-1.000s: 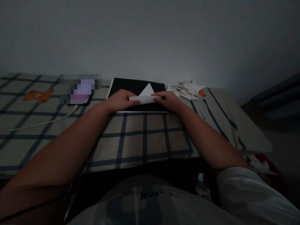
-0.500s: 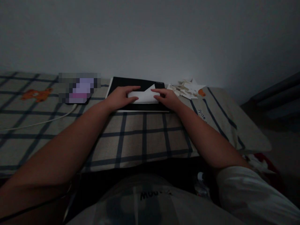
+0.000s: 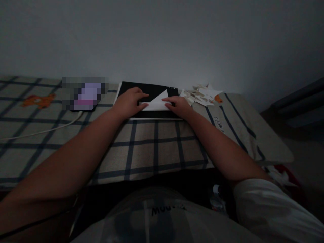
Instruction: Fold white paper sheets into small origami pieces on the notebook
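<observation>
A folded sheet of white paper (image 3: 159, 103) lies over a black-covered book or folder (image 3: 149, 88), with a pointed flap standing up toward the wall. My left hand (image 3: 128, 103) is at the paper's left end, thumb on its front fold and fingers curved above, the index fingertip over the black cover. At the right end my right hand (image 3: 180, 105) pinches the paper between thumb and index finger. The palm sides of both hands are hidden.
Several white paper pieces (image 3: 201, 96) are heaped right of the book, by a small orange piece (image 3: 218, 98). On the checked cloth (image 3: 144, 145) at left are a phone (image 3: 87, 96) with a white cable (image 3: 60, 126) and an orange cutout (image 3: 37, 100). A bottle (image 3: 216, 197) stands below the edge.
My left hand's fingers have shifted slightly and bunched up, and more of the pointed flap's left slope shows. My right hand has barely moved.
</observation>
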Motion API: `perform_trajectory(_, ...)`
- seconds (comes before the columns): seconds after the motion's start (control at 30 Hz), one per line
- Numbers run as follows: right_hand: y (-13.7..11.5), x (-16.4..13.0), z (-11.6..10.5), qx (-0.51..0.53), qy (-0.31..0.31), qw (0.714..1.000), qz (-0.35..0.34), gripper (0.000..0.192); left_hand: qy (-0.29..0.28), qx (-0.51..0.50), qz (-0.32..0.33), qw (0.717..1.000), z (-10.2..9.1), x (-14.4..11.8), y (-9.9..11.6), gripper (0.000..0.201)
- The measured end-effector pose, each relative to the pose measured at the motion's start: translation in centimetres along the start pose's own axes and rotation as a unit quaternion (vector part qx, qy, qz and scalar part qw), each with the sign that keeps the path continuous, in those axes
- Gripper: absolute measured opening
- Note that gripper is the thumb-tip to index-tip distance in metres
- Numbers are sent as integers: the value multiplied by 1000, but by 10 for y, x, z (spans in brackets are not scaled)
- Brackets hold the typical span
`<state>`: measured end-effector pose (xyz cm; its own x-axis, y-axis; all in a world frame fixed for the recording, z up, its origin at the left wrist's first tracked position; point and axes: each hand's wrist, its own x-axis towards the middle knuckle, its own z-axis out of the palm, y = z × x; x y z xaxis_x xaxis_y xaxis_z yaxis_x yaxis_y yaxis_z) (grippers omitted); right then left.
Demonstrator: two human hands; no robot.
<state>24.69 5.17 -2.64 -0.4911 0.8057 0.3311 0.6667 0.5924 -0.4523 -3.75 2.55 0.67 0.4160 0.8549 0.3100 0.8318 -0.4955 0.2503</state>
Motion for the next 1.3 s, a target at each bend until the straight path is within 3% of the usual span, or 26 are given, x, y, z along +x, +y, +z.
perform_trajectory(0.07, 0, 1, 1, -4, 3, 1000, -2, 39, 22, 32, 38, 999, -2, -2, 12, 46)
perform_trajectory(0.2, 2, 1, 3, -5, 10, 1000, 4, 38, -25, 70, 90, 993, -1, -10, 50, 40)
perform_trajectory(0.3, 3, 1, 2, 10, 23, 1000, 19, 38, -87, 133, 67, 985, 5, -19, 78, 40)
perform_trajectory(0.43, 2, 0, -1, 18, 25, 999, 40, 38, -106, 157, 28, 982, 14, -29, 97, 65)
perform_trajectory(0.63, 5, 2, 1, 2, 23, 999, 36, 36, -117, 158, -15, 980, 26, -39, 102, 86)
perform_trajectory(0.97, 14, 4, 2, -24, 44, 998, -48, 35, -126, 130, -12, 983, 34, -41, 99, 91)
perform_trajectory(1.1, 12, 1, 2, -27, 9, 996, -83, 29, -141, 132, -23, 981, 30, -40, 102, 90)
perform_trajectory(1.3, 9, 0, 3, -11, -32, 997, -66, 28, -136, 124, -21, 983, 31, -39, 99, 88)
